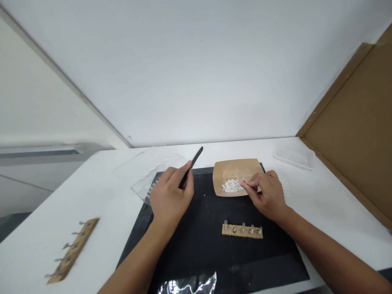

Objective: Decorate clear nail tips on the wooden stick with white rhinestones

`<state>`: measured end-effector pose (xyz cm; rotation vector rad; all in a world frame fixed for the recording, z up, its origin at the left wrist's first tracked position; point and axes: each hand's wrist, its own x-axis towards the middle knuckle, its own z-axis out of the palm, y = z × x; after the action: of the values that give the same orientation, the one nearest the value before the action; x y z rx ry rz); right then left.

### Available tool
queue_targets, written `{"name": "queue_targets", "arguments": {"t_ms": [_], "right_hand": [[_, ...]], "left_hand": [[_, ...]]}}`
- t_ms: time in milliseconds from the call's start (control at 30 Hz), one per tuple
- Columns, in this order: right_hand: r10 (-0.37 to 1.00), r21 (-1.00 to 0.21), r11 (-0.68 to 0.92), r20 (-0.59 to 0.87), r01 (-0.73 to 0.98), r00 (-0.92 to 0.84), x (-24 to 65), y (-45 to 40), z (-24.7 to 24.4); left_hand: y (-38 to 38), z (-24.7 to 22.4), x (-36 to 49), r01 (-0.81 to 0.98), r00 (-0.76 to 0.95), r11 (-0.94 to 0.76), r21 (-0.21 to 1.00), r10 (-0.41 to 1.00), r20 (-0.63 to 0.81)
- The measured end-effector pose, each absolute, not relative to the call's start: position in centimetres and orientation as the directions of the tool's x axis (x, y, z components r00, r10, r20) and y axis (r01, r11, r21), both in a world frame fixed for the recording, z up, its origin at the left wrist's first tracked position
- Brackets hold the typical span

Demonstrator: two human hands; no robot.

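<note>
My left hand (171,195) is closed around a slim black tool (196,157), its tip pointing up and away, above the black mat (199,237). At the right edge of a brown paper tray (220,169), my right hand (266,194) pinches with thumb and forefinger; what lies between the fingertips is too small to name. Small white pieces (232,185) and thin pale sticks lie in the tray. Nearer to me on the mat is a wooden strip (241,231) bearing several small clear and grey upright pieces.
Another wooden strip (75,251) with several metallic pieces lies at the left. Clear plastic bags (141,173) are behind my left hand. A clear plastic lid (292,158) sits at the back right, near a cardboard panel (352,122). A white wall stands behind the table.
</note>
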<state>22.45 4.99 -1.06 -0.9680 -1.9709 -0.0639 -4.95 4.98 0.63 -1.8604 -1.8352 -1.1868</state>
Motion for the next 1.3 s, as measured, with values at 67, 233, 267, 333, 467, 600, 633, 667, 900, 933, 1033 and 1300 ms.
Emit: {"name": "queue_targets", "arguments": {"t_ms": [67, 233, 267, 333, 467, 600, 633, 667, 900, 933, 1033, 1300], "right_hand": [[0.593, -0.289, 0.702, 0.744, 0.651, -0.308, 22.7, 4.9, -1.0], [0.543, -0.210, 0.736, 0.751, 0.644, -0.376, 22.8, 4.2, -0.8], [0.534, -0.195, 0.738, 0.754, 0.646, -0.382, 22.8, 4.1, -0.8], [0.517, -0.166, 0.738, 0.762, 0.654, -0.390, 22.7, 3.7, -0.8], [0.480, -0.100, 0.748, 0.765, 0.656, -0.430, 22.5, 3.2, -0.8], [0.389, 0.030, 0.768, 0.771, 0.639, -0.504, 22.2, 2.9, -0.3], [0.357, 0.070, 0.769, 0.778, 0.635, -0.518, 22.2, 2.9, -0.2], [0.325, 0.106, 0.771, 0.783, 0.629, -0.530, 22.2, 2.9, -0.1], [0.259, 0.197, 0.791, 0.751, 0.580, -0.608, 22.5, 2.8, -0.4], [0.261, 0.202, 0.789, 0.745, 0.581, -0.614, 22.5, 2.8, -0.5], [0.252, 0.213, 0.793, 0.739, 0.571, -0.625, 22.5, 2.8, -0.4], [0.247, 0.145, 0.859, 0.723, 0.491, -0.646, 22.6, 2.7, -0.2]], "left_hand": [[4.9, 0.4, -5.0, 0.962, -0.102, -0.082, 0.259, 0.775, 0.624], [4.5, 0.0, -5.0, 0.996, -0.043, -0.005, 0.090, 0.858, 0.512], [4.4, 0.0, -5.0, 0.999, -0.005, -0.024, 0.047, 0.844, 0.536], [4.3, 0.2, -5.0, 0.997, 0.064, -0.078, -0.004, 0.789, 0.611], [3.9, 0.8, -4.0, 0.886, 0.164, -0.399, 0.235, 0.745, 0.647], [3.0, 1.3, -2.1, 0.506, 0.276, -0.551, 0.664, 0.833, 0.480], [2.8, 1.3, -1.7, 0.441, 0.288, -0.526, 0.727, 0.851, 0.440], [2.6, 1.4, -1.3, 0.390, 0.298, -0.496, 0.776, 0.865, 0.403], [1.8, 1.7, -0.6, 0.258, 0.331, -0.385, 0.886, 0.897, 0.293], [1.8, 1.5, -0.6, 0.230, 0.325, -0.374, 0.898, 0.900, 0.292], [1.8, 0.8, -0.5, 0.123, 0.302, -0.331, 0.935, 0.910, 0.283], [1.4, -0.5, 0.1, -0.016, 0.268, -0.073, 0.997, 0.961, 0.074]]}}
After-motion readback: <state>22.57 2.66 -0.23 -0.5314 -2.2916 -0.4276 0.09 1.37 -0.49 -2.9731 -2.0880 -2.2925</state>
